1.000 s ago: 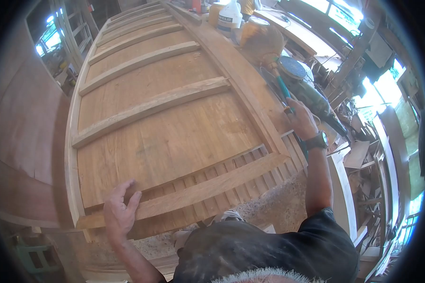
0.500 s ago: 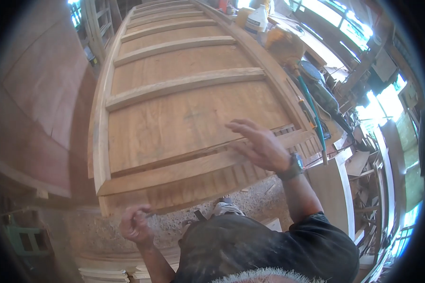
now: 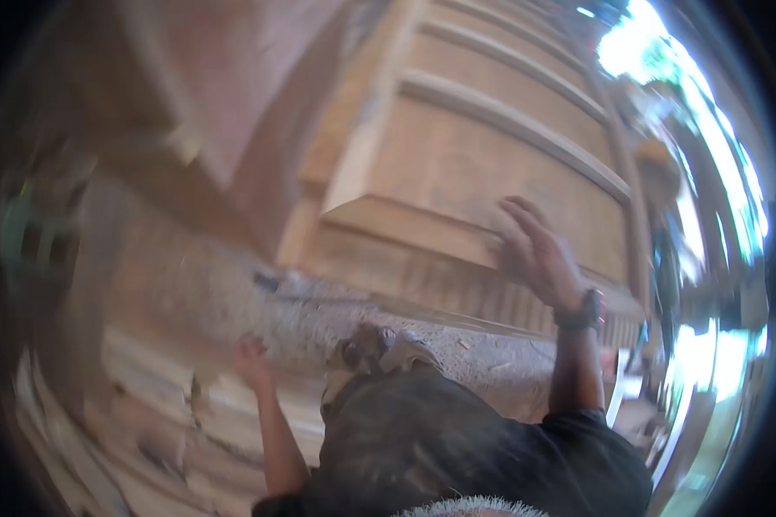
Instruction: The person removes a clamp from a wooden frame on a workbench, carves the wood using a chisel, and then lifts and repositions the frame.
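Observation:
A large wooden frame panel (image 3: 474,164) with several cross slats stretches away from me, blurred by motion. My right hand (image 3: 539,254), with a watch on its wrist, is over the panel's near end rail (image 3: 414,226). Its fingers are stretched out and hold nothing; whether the palm touches the wood I cannot tell. Off to the left, my left hand (image 3: 254,366) hangs low above the floor, away from the panel. Motion smears its fingers.
A tall reddish board (image 3: 233,77) stands left of the panel. Stacked timber (image 3: 147,379) lies low at the left. My feet are on a debris-strewn floor (image 3: 491,362) by the panel's near end. Blurred clutter lines the bright right side.
The view has swung left, so the panel now sits further right and tilted. My left hand has moved lower, away from the panel's corner. My right hand remains over the end rail.

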`<action>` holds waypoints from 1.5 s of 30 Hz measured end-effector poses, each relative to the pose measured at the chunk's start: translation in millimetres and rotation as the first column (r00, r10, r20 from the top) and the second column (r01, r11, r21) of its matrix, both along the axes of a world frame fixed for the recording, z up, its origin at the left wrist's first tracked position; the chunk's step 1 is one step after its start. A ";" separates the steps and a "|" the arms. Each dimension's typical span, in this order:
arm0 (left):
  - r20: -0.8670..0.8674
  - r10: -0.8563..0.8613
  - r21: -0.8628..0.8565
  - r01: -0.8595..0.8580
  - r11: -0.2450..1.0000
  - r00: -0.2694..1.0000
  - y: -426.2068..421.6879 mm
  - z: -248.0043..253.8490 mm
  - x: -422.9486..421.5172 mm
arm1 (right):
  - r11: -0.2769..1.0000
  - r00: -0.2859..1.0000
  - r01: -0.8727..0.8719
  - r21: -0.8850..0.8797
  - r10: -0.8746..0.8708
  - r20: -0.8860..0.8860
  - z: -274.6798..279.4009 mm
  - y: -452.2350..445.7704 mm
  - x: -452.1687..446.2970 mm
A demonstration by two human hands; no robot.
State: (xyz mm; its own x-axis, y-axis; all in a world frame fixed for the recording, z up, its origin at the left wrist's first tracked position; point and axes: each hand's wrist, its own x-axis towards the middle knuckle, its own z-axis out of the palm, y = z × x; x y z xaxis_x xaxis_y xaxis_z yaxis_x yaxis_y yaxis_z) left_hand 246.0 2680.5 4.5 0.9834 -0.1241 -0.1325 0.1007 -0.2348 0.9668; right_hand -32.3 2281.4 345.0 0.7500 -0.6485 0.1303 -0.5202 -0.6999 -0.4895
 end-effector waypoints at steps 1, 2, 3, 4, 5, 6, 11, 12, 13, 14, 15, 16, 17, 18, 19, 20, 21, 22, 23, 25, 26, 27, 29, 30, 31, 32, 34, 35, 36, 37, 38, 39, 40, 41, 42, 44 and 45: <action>-0.106 -0.036 0.017 0.038 0.999 0.994 14.2 -29.3 -6.0 | 0.997 0.998 -0.066 -0.035 0.066 -0.012 3.6 -0.7 5.2; -0.168 -0.058 -0.072 0.046 0.996 0.984 25.2 -53.8 -19.5 | 0.991 0.992 -0.123 -0.054 0.122 -0.034 10.1 3.6 15.7; -0.160 -0.107 0.005 0.109 0.994 0.981 38.2 -80.0 -32.5 | 0.981 0.983 -0.181 -0.073 0.177 -0.057 17.1 4.4 26.0; -0.165 -0.161 0.078 0.176 0.981 0.973 54.9 -105.7 -51.2 | 0.961 0.960 -0.274 -0.041 0.271 -0.072 19.1 4.3 34.0; -0.295 -0.122 0.133 0.167 0.977 0.948 66.4 -125.2 -72.6 | 0.955 0.956 -0.291 -0.063 0.287 -0.058 18.7 3.4 40.4; -0.419 -0.085 0.172 0.171 0.970 0.904 74.7 -141.7 -93.3 | 0.951 0.955 -0.297 -0.089 0.294 -0.041 18.6 3.3 48.7; -0.565 -0.136 0.437 0.434 0.788 0.814 104.0 -137.2 -194.0 | 0.899 0.903 -0.429 -0.084 0.428 -0.031 32.6 10.6 61.6; -0.552 -0.187 0.488 0.497 0.717 0.813 105.3 -129.2 -207.3 | 0.881 0.884 -0.467 -0.078 0.466 -0.022 38.0 13.0 61.3; -0.558 -0.161 0.486 0.479 0.731 0.814 111.7 -147.1 -218.8 | 0.864 0.867 -0.498 -0.073 0.498 -0.018 39.6 16.4 64.6; -0.526 -0.148 0.463 0.428 0.776 0.837 117.9 -178.4 -231.0 | 0.851 0.853 -0.521 -0.067 0.521 -0.027 41.6 18.1 68.6; -0.508 -0.132 0.444 0.390 0.807 0.851 110.9 -202.7 -231.3 | 0.814 0.817 -0.576 -0.076 0.577 -0.017 26.0 0.3 90.3; -0.558 -0.120 0.314 0.343 0.886 0.821 104.7 -186.3 -228.6 | 0.769 0.774 -0.629 -0.109 0.633 -0.003 26.5 0.9 99.0; -0.560 -0.106 0.310 0.326 0.893 0.822 98.7 -170.3 -218.7 | 0.756 0.761 -0.645 -0.110 0.648 -0.007 27.1 2.7 108.8; -0.548 -0.109 0.349 0.345 0.871 0.829 100.8 -171.6 -212.7 | 0.719 0.723 -0.688 -0.103 0.691 -0.001 29.3 8.8 120.2; -0.532 -0.114 0.390 0.363 0.846 0.839 101.3 -173.3 -205.1 | 0.680 0.682 -0.727 -0.100 0.731 0.010 29.9 12.2 131.2; -0.524 -0.103 0.388 0.345 0.855 0.845 104.1 -173.7 -198.3 | 0.667 0.670 -0.737 -0.110 0.742 0.012 29.1 16.0 141.5; -0.498 -0.115 0.430 0.359 0.828 0.860 109.0 -171.7 -189.3 | 0.618 0.622 -0.778 -0.115 0.783 0.005 26.9 20.5 152.6; -0.473 -0.130 0.470 0.374 0.799 0.871 114.8 -170.0 -181.6 | 0.570 0.574 -0.813 -0.119 0.819 -0.004 26.0 26.6 163.2; -0.460 -0.123 0.468 0.358 0.808 0.879 120.4 -169.5 -171.6 | 0.558 0.564 -0.818 -0.135 0.826 -0.003 25.9 35.8 177.0; -0.468 -0.150 0.434 0.374 0.819 0.871 134.2 -173.6 -154.7 | 0.506 0.504 -0.861 0.060 0.863 -0.050 25.7 59.6 208.9; -0.456 -0.149 0.431 0.364 0.826 0.877 139.7 -177.3 -146.8 | 0.510 0.504 -0.857 0.072 0.859 -0.087 23.8 70.0 222.2; -0.497 -0.121 0.442 0.371 0.817 0.859 144.8 -186.6 -139.6 | 0.511 0.505 -0.858 0.057 0.858 -0.090 23.7 83.4 239.0; -0.531 -0.114 0.445 0.391 0.806 0.839 162.8 -211.1 -118.6 | 0.480 0.450 -0.867 0.133 0.869 -0.207 25.1 113.0 274.4; -0.514 -0.080 0.418 0.331 0.846 0.854 176.4 -226.3 -111.5 | 0.465 0.436 -0.875 0.138 0.879 -0.194 23.3 126.3 291.9; -0.499 -0.051 0.391 0.277 0.877 0.865 187.1 -218.0 -91.4 | 0.489 0.459 -0.862 0.136 0.865 -0.203 24.7 142.8 310.5; -0.514 -0.034 0.358 0.251 0.900 0.857 197.0 -208.5 -73.1 | 0.519 0.460 -0.824 0.228 0.847 -0.265 27.1 159.9 329.2; -0.518 -0.087 0.366 0.312 0.877 0.851 220.2 -214.0 -33.6 | 0.529 0.430 -0.811 0.251 0.829 -0.356 10.3 173.7 353.2; -0.537 -0.115 0.421 0.383 0.822 0.836 229.5 -200.9 -8.3 | 0.553 0.454 -0.798 0.239 0.814 -0.363 -0.7 179.7 366.0; -0.552 -0.131 0.472 0.439 0.764 0.823 235.9 -177.3 21.9 | 0.534 0.429 -0.799 0.275 0.828 -0.362 -6.9 191.0 385.7; -0.547 -0.144 0.500 0.460 0.734 0.824 242.7 -161.0 46.0 | 0.516 0.406 -0.799 0.308 0.842 -0.355 -14.3 196.9 403.3; -0.524 -0.164 0.516 0.464 0.720 0.836 251.7 -151.8 66.4 | 0.543 0.435 -0.787 0.294 0.825 -0.360 -26.2 200.0 415.9; -0.464 -0.179 0.515 0.428 0.743 0.868 265.0 -166.0 80.3 | 0.561 0.433 -0.767 0.311 0.811 -0.394 -41.4 201.5 427.9; -0.402 -0.193 0.511 0.395 0.763 0.895 277.8 -179.0 94.1 | 0.576 0.429 -0.751 0.324 0.798 -0.424 -57.9 202.4 439.3; -0.286 -0.188 0.489 0.312 0.814 0.940 286.7 -188.8 111.8 | 0.597 0.456 -0.740 0.308 0.784 -0.422 -74.4 202.9 447.7; -0.269 -0.212 0.488 0.323 0.810 0.939 287.4 -181.5 134.2 | 0.617 0.449 -0.705 0.349 0.770 -0.453 -91.3 201.6 456.7; -0.434 0.099 0.248 0.012 0.969 0.895 284.9 -150.7 174.7 | 0.649 0.461 -0.661 0.377 0.747 -0.479 -126.0 195.2 471.5; -0.422 0.079 0.244 0.029 0.969 0.903 283.8 -147.0 192.7 | 0.656 0.492 -0.647 0.389 0.748 -0.445 -144.4 193.2 472.3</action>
State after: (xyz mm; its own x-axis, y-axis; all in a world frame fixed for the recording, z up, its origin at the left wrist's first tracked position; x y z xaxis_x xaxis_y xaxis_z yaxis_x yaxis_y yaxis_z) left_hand 438.7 2964.2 -142.5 0.8277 -0.0117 -0.5611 0.4983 -0.4448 0.7442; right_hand 440.1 2474.6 200.6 0.8645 0.1482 -0.4803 -0.0886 -0.8957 -0.4358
